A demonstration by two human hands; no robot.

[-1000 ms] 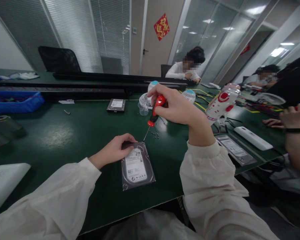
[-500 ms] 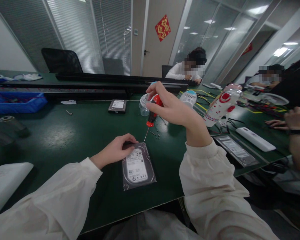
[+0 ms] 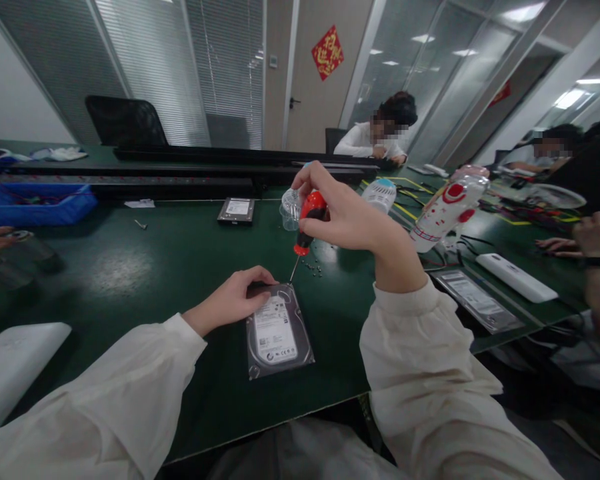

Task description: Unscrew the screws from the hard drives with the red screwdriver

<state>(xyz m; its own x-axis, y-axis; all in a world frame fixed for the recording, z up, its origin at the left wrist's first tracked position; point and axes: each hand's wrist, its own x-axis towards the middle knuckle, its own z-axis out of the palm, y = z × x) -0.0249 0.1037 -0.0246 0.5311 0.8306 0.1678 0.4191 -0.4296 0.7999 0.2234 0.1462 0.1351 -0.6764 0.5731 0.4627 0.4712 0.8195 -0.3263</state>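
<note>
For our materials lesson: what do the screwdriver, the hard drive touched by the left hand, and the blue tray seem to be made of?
Screwdriver: shaft probably steel, thin and shiny; handle likely plastic or rubber, its red parts glossy.
Hard drive: probably metal, grey with a soft sheen; its printed white label seems paper.
Blue tray: likely plastic, smooth and evenly coloured.
</note>
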